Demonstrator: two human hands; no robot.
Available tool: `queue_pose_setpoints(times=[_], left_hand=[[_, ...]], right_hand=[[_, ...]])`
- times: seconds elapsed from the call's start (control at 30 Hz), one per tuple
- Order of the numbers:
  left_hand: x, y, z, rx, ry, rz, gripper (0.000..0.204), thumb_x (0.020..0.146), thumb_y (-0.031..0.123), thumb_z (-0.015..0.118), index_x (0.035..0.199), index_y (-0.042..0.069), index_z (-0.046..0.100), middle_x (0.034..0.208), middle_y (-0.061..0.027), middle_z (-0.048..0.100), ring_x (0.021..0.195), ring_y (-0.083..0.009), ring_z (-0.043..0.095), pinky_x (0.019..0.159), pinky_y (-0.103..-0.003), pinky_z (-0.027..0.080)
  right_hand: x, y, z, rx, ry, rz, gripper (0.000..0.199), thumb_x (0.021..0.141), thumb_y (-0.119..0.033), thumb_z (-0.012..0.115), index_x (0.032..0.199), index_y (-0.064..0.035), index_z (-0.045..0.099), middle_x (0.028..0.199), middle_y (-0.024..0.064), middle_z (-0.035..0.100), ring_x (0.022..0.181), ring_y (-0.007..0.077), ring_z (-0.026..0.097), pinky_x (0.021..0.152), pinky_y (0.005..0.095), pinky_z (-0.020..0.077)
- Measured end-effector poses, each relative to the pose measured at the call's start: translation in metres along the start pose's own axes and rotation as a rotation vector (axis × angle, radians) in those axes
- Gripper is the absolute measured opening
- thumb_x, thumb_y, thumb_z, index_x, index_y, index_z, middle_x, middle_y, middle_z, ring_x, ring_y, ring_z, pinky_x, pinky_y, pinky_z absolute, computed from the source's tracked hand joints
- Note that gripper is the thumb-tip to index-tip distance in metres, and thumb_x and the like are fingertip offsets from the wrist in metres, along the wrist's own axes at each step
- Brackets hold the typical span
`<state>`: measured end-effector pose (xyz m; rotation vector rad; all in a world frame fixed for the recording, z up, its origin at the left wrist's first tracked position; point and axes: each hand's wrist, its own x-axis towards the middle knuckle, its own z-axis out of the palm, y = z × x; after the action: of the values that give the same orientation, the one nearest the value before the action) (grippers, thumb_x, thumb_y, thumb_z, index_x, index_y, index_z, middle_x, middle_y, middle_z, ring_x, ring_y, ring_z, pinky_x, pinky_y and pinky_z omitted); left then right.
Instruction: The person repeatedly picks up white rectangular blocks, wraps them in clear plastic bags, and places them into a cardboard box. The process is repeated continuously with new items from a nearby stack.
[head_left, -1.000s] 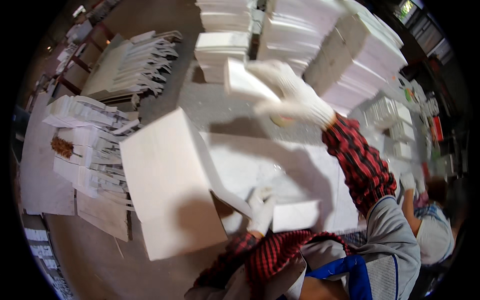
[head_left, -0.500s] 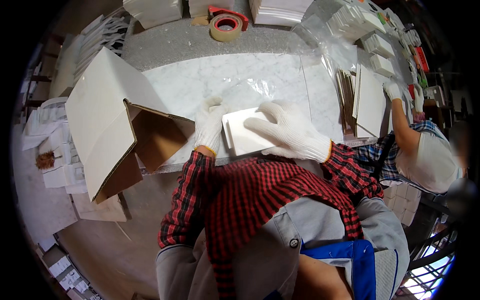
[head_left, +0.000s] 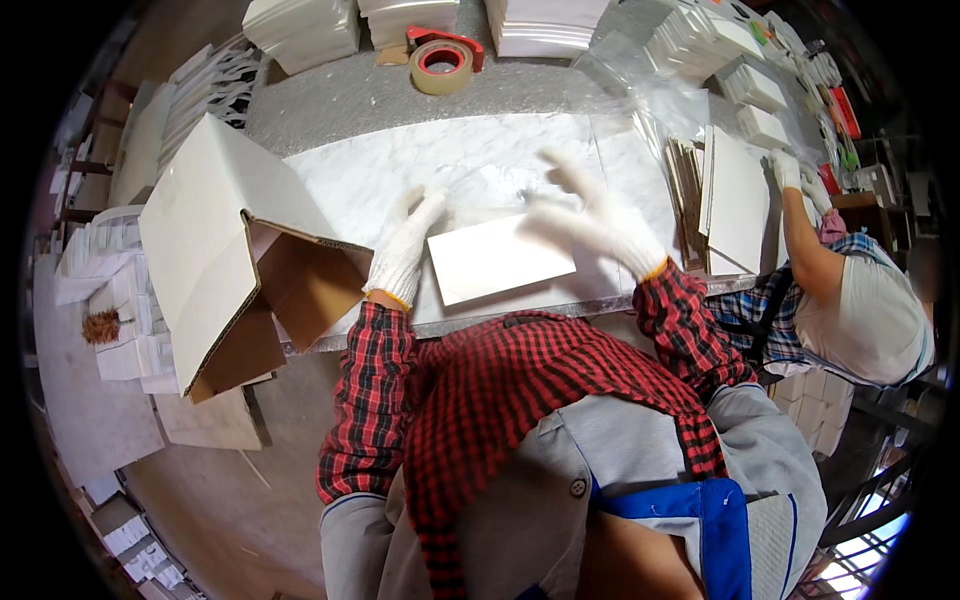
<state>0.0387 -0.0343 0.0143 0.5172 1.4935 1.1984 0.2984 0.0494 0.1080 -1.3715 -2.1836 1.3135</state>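
A white rectangular tile or slab point(head_left: 498, 264) lies slightly askew near the front edge of the marble-patterned worktop point(head_left: 380, 140). My left hand point(head_left: 408, 238), in a white knit glove, is beside its left end with thumb and fingers apart, holding nothing. Over the right end hovers my gloved right hand point(head_left: 605, 222); its fingers are spread and partly smeared by motion, and nothing is in them. Thin clear plastic point(head_left: 490, 188) lies just behind the slab. Whether a second slab lies beneath cannot be made out.
An open cardboard box point(head_left: 215, 215) stands to my left. Behind are a red tape dispenser point(head_left: 440, 65) and white stacks point(head_left: 548, 28). Cardboard sheets point(head_left: 735, 205) and clear plastic bags point(head_left: 640, 90) are on the right, near a co-worker's gloved hand point(head_left: 786, 170).
My right hand has let go of the white slab and lifted off it, opening its fingers. The slab now lies flatter and further left. My left hand has shifted slightly left.
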Motion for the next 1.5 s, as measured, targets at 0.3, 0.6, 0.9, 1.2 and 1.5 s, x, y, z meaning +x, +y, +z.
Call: queue_pose_setpoints(times=[0.3,0.6,0.9,1.2,1.5], left_hand=[[0.008,0.040,0.007,0.035,-0.070,0.257,0.083,0.086,0.017,0.082,0.154,-0.005,0.041,0.122,-0.0175,0.071,0.114,-0.0210,0.067,0.101,-0.030,0.050],[-0.032,0.091,0.028,-0.120,-0.059,0.442,0.069,0.093,0.003,0.072,0.152,-0.007,0.038,0.119,-0.0171,0.070,0.109,-0.0228,0.069,0.101,-0.031,0.054],[-0.122,0.039,-0.010,0.497,-0.108,0.862,0.037,0.077,-0.007,0.075,0.112,0.005,0.074,0.106,-0.0106,0.077,0.101,-0.0261,0.071,0.090,-0.039,0.056],[-0.132,0.000,-0.021,1.097,-0.110,1.143,0.035,0.066,0.007,0.082,0.100,0.012,0.081,0.107,-0.0144,0.076,0.120,-0.0360,0.066,0.115,-0.056,0.038],[-0.148,0.069,0.016,1.192,-0.198,1.140,0.029,0.085,0.025,0.076,0.112,0.012,0.075,0.120,-0.0105,0.073,0.133,-0.0395,0.056,0.118,-0.058,0.032]], right_hand=[[0.076,0.033,0.008,0.237,-0.449,0.058,0.092,0.102,-0.064,0.053,0.161,0.0026,0.031,0.161,0.0214,0.044,0.145,0.0297,0.048,0.117,0.0375,0.0402],[0.094,0.036,0.028,0.893,-0.505,-0.288,0.089,0.094,-0.034,0.075,0.163,-0.0024,0.029,0.156,0.0178,0.050,0.146,0.0269,0.045,0.122,0.0386,0.0346],[-0.060,-0.002,-0.019,-0.118,0.158,-0.921,0.024,0.082,-0.004,0.076,0.105,-0.0064,0.079,0.095,0.0094,0.077,0.085,0.0231,0.074,0.075,0.0312,0.0579],[-0.068,0.036,0.034,-0.644,0.073,-1.101,0.014,0.078,-0.016,0.065,0.089,-0.0127,0.057,0.079,0.0007,0.054,0.071,0.0165,0.060,0.063,0.0314,0.0507],[-0.080,0.044,0.040,-0.888,0.019,-0.971,0.020,0.081,-0.022,0.067,0.097,-0.0123,0.062,0.090,0.0012,0.065,0.088,0.0186,0.065,0.074,0.0329,0.0530]])
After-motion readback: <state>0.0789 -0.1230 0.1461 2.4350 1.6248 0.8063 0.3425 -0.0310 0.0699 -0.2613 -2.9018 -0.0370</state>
